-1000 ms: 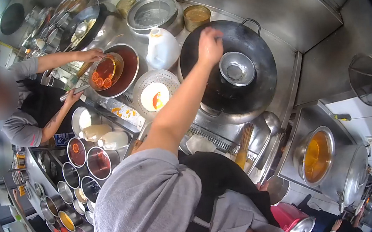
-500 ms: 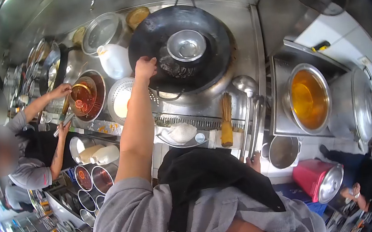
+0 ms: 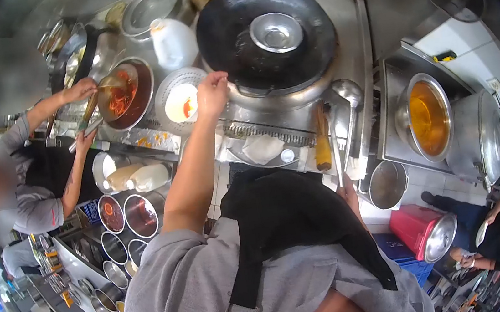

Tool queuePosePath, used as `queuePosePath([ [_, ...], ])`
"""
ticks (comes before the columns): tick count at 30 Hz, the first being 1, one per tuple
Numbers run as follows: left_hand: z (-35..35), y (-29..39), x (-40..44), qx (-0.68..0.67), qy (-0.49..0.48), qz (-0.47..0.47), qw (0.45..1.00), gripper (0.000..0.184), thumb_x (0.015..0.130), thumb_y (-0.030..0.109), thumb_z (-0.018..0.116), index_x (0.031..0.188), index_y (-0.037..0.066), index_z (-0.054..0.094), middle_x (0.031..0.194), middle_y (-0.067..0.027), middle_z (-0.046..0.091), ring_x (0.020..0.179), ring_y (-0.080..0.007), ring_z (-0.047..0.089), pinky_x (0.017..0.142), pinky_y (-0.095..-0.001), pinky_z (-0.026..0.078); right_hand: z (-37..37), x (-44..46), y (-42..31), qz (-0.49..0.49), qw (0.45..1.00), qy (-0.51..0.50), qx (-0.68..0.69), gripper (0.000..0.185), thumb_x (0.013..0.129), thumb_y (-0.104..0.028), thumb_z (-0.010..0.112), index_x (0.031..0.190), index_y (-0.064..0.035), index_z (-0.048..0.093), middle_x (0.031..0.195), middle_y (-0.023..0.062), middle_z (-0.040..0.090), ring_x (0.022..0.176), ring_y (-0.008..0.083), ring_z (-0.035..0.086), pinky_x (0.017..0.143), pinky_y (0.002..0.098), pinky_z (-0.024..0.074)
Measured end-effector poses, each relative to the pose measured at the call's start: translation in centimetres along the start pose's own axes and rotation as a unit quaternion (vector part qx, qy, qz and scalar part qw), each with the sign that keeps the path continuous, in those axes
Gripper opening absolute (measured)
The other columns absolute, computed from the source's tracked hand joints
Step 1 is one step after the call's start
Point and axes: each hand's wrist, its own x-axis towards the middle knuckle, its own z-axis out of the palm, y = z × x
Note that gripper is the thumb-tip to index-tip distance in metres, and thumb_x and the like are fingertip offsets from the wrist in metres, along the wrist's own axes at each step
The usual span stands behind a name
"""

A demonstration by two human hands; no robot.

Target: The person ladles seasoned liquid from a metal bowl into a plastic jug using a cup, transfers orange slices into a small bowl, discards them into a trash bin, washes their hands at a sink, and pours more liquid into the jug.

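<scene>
My left hand [image 3: 213,94] is closed, thumb and fingers pressed together, beside the near-left rim of a black wok [image 3: 229,48]. Whatever its fingertips hold, if anything, is too small to make out. A metal bowl [image 3: 277,34] sits inside the wok. Just left of that hand is a perforated metal colander [image 3: 162,101], holding a white bowl [image 3: 174,99] with a bit of red food in it. Low on the right, my partly hidden right hand [image 3: 349,196] closes around a long metal handle [image 3: 339,173]. A ladle [image 3: 347,89] lies alongside that handle.
A bamboo brush [image 3: 322,146] and a folded cloth [image 3: 263,149] lie along the front edge. At right stands a pot of amber liquid [image 3: 445,102]. On the left, a co-worker's hand [image 3: 82,89] holds a ladle over a pan of red sauce [image 3: 145,100]. A white jug [image 3: 175,43] stands behind.
My left hand has drawn back from over the wok's left side to its near rim. The right hand has moved up along the handles. Red food now shows in the white bowl.
</scene>
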Motion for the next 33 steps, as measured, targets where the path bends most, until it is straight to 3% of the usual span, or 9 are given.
queuePosePath([
  [2, -3.2, -0.9, -3.3, -0.029, 0.023, -0.039, 0.999, 0.018, 0.095, 0.014, 0.058, 0.108, 0.003, 0.065, 0.092, -0.0055, 0.065, 0.073, -0.0127, 0.065, 0.056, -0.0263, 0.052, 1.6, 0.8, -4.4, 0.072, 0.985, 0.029, -0.155, 0.054, 0.096, -0.016, 0.045, 0.148, -0.0072, 0.031, 0.092, 0.0189, 0.062, 0.073, 0.0296, 0.062, 0.069, 0.0429, 0.0502],
  [4, -6.0, -2.1, -6.1, -0.057, 0.038, -0.079, 0.995, 0.018, 0.095, 0.014, 0.058, 0.108, 0.003, 0.065, 0.093, -0.0058, 0.065, 0.074, -0.0128, 0.065, 0.056, -0.0266, 0.052, 3.1, 3.2, 0.0, -0.085, 0.968, 0.073, -0.224, 0.063, 0.094, -0.012, 0.047, 0.151, -0.0064, 0.022, 0.104, 0.0278, 0.062, 0.086, 0.0401, 0.064, 0.077, 0.0497, 0.0501],
  [7, -10.0, -6.0, -8.6, -0.055, 0.082, -0.102, 0.99, 0.021, 0.091, 0.011, 0.057, 0.107, 0.0, 0.064, 0.094, -0.0121, 0.067, 0.074, -0.0171, 0.066, 0.056, -0.0314, 0.055, 4.6, 5.6, -2.7, 0.056, 0.945, 0.07, -0.315, 0.083, 0.088, -0.011, 0.055, 0.152, -0.0043, 0.003, 0.107, 0.038, 0.059, 0.097, 0.0506, 0.06, 0.084, 0.0549, 0.0484],
  [11, -12.8, -9.5, -12.6, -0.02, 0.091, -0.122, 0.988, 0.02, 0.09, 0.015, 0.059, 0.103, 0.001, 0.066, 0.085, -0.01, 0.069, 0.073, -0.0152, 0.066, 0.059, -0.0305, 0.053, 3.4, 7.3, -6.5, 0.155, 0.893, -0.027, -0.422, 0.097, 0.081, -0.034, 0.063, 0.154, -0.0111, 0.004, 0.109, 0.03, 0.065, 0.103, 0.0435, 0.063, 0.09, 0.0496, 0.0505],
  [14, -14.4, -13.4, -14.7, 0.026, 0.093, -0.096, 0.991, 0.021, 0.093, 0.012, 0.058, 0.111, 0.002, 0.063, 0.093, -0.0057, 0.063, 0.077, -0.0123, 0.061, 0.06, -0.0278, 0.053, 2.1, 7.2, -12.5, 0.081, 0.863, -0.035, -0.498, 0.06, 0.083, -0.037, 0.064, 0.134, -0.0098, 0.051, 0.111, 0.0212, 0.067, 0.104, 0.0389, 0.064, 0.091, 0.0472, 0.0503],
  [16, -15.7, -11.1, -16.3, -0.033, 0.092, -0.167, 0.981, 0.021, 0.092, 0.011, 0.058, 0.111, 0.001, 0.063, 0.094, -0.0056, 0.062, 0.078, -0.0122, 0.06, 0.061, -0.0276, 0.053, 1.8, 8.8, -14.2, 0.015, 0.864, -0.013, -0.503, 0.04, 0.084, -0.034, 0.063, 0.116, -0.0084, 0.064, 0.107, 0.0214, 0.068, 0.101, 0.0373, 0.065, 0.087, 0.0459, 0.0511],
  [19, -16.1, -14.6, -17.0, -0.072, 0.104, -0.127, 0.984, 0.019, 0.092, 0.007, 0.056, 0.109, -0.002, 0.059, 0.087, -0.005, 0.057, 0.064, -0.0099, 0.052, 0.051, -0.0243, 0.044, 5.5, 9.9, -20.4, -0.095, 0.921, -0.007, -0.379, 0.023, 0.086, -0.025, 0.062, 0.095, -0.0043, 0.067, 0.094, 0.02, 0.068, 0.09, 0.0371, 0.066, 0.081, 0.045, 0.0513],
  [25, -15.8, -11.3, -17.2, -0.125, 0.114, -0.182, 0.969, 0.021, 0.092, 0.006, 0.055, 0.11, -0.004, 0.058, 0.088, -0.0054, 0.054, 0.058, -0.009, 0.048, 0.048, -0.024, 0.04, 16.1, 13.8, -24.8, -0.221, 0.923, -0.123, -0.291, 0.018, 0.085, -0.021, 0.063, 0.093, -0.0053, 0.064, 0.09, 0.0178, 0.068, 0.087, 0.036, 0.066, 0.077, 0.0438, 0.0509],
  [33, -14.2, -7.5, -16.1, -0.065, 0.131, -0.228, 0.963, 0.028, 0.091, 0.011, 0.058, 0.117, 0.0, 0.06, 0.1, -0.0058, 0.058, 0.075, -0.0119, 0.055, 0.056, -0.0249, 0.047, 23.0, 14.9, -29.6, -0.258, 0.921, -0.218, -0.192, 0.015, 0.084, -0.018, 0.065, 0.09, -0.0042, 0.064, 0.087, 0.0157, 0.069, 0.083, 0.0326, 0.067, 0.075, 0.0407, 0.0513],
])
